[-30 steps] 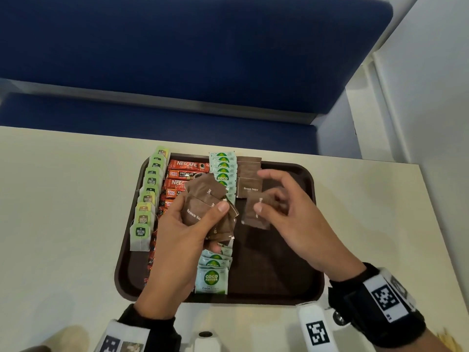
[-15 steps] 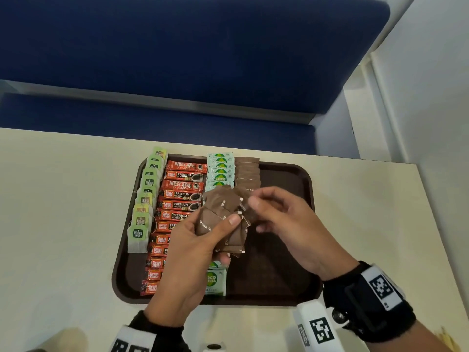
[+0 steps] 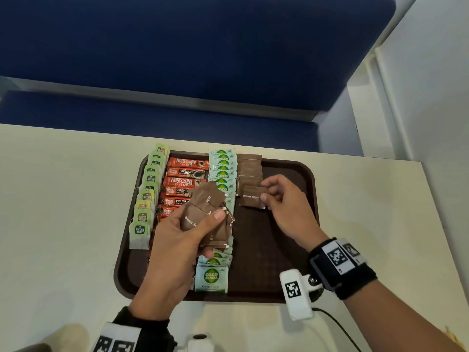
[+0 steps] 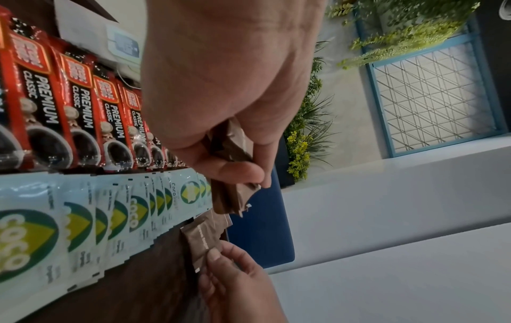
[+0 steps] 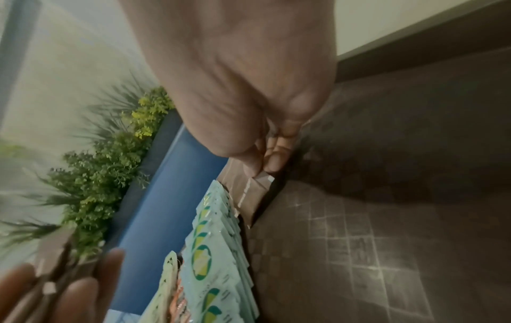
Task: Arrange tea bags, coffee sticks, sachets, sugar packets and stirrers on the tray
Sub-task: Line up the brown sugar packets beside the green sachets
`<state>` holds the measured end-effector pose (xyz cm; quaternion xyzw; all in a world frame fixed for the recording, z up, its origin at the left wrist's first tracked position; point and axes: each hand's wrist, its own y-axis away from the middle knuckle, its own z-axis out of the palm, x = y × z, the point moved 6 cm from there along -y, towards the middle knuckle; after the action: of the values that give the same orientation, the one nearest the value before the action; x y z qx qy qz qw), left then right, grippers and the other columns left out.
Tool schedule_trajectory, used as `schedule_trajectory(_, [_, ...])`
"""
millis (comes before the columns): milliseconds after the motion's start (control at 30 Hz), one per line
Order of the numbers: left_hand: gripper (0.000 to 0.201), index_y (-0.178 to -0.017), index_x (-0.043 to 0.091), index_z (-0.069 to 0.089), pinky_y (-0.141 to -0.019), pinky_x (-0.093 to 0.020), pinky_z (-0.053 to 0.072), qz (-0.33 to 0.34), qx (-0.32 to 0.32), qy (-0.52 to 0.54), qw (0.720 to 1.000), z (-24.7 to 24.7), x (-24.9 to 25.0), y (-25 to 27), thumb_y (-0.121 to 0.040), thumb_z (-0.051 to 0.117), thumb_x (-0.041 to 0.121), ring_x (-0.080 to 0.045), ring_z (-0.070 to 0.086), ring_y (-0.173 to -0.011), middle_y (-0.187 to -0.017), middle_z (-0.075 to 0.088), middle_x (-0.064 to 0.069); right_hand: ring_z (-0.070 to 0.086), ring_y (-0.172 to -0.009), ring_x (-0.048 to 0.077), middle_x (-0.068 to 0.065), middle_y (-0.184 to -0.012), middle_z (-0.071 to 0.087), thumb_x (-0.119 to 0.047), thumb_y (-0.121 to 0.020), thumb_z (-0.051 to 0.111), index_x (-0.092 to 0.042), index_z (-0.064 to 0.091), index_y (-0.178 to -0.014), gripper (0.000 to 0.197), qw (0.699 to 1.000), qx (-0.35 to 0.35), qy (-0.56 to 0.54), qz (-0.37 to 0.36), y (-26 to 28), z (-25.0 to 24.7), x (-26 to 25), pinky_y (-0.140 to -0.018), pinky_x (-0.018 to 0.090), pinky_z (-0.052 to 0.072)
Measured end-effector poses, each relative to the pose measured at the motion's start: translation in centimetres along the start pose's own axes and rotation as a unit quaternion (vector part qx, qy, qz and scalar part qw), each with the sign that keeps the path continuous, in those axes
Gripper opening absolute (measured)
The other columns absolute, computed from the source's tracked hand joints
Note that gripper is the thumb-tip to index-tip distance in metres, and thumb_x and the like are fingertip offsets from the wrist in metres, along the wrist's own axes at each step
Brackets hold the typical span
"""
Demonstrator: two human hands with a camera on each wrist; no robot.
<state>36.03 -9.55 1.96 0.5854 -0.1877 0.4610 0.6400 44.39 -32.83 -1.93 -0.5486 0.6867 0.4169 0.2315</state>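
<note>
On the brown tray [image 3: 308, 189], rows run left to right: green tea bags [image 3: 146, 199], glossy red coffee sticks [image 3: 182, 174], pale coco sachets [image 3: 222, 171], then matte brown sugar packets [image 3: 250, 168]. The left hand [image 3: 177, 247] clutches a fanned bunch of brown sugar packets [image 3: 205, 214] above the tray's middle; the left wrist view shows their crimped edges. The right hand [image 3: 286, 207] pinches one brown sugar packet [image 3: 252, 198] at the brown row's near end; only the right wrist view shows the tray's gridded texture.
</note>
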Motion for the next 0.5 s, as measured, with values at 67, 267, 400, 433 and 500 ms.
schedule_trajectory(67, [0.030,-0.117,0.016,0.077,-0.041,-0.020,0.048,0.004,-0.002,-0.001,1.000,-0.03,0.05,0.04,-0.088,0.083,0.013,-0.013,0.074,-0.064,-0.101,0.084,-0.011,0.067,-0.083,0.008,0.001,-0.094,0.073,-0.011,-0.099,0.074,-0.022,0.064,-0.114,0.021,1.000,0.023,0.008,-0.008,-0.56,0.13,-0.17,-0.072,0.007,0.047])
schedule_trajectory(267, [0.029,-0.117,0.018,0.078,-0.042,-0.021,0.048,0.005,0.000,-0.006,1.000,-0.14,-0.15,-0.09,-0.088,0.083,0.014,-0.015,0.076,-0.068,-0.102,0.084,-0.010,0.061,-0.073,-0.011,-0.002,-0.088,0.066,-0.008,-0.097,0.076,-0.019,0.061,-0.114,0.025,0.998,0.062,0.019,-0.024,-0.70,0.18,-0.54,-0.069,0.005,0.047])
schedule_trajectory(400, [0.029,-0.117,0.018,0.078,-0.042,-0.021,0.049,0.003,0.001,-0.015,1.000,-0.14,-0.29,-0.40,-0.089,0.084,0.016,-0.020,0.075,-0.070,-0.102,0.084,-0.012,0.060,-0.071,-0.009,-0.002,-0.087,0.067,-0.009,-0.096,0.077,-0.020,0.061,-0.112,0.026,0.997,0.066,0.021,-0.026,-0.65,0.40,-0.55,-0.068,0.005,0.047])
schedule_trajectory(433, [0.029,-0.117,0.018,0.078,-0.043,-0.022,0.049,0.001,0.001,-0.017,1.000,-0.14,-0.36,-0.49,-0.089,0.084,0.017,-0.020,0.076,-0.071,-0.102,0.084,-0.012,0.061,-0.071,-0.005,-0.002,-0.088,0.068,-0.010,-0.096,0.078,-0.021,0.061,-0.112,0.026,0.997,0.067,0.018,-0.023,-0.68,0.41,-0.50,-0.068,0.006,0.047])
schedule_trajectory(500, [0.031,-0.119,0.019,0.077,-0.044,-0.022,0.050,-0.002,0.002,-0.023,1.000,0.01,-0.42,-0.66,-0.089,0.084,0.018,-0.020,0.076,-0.073,-0.103,0.084,-0.011,0.061,-0.073,0.001,-0.001,-0.095,0.067,-0.014,-0.094,0.081,-0.022,0.061,-0.111,0.028,0.997,0.069,0.016,-0.016,-0.68,0.39,-0.43,-0.068,0.010,0.048])
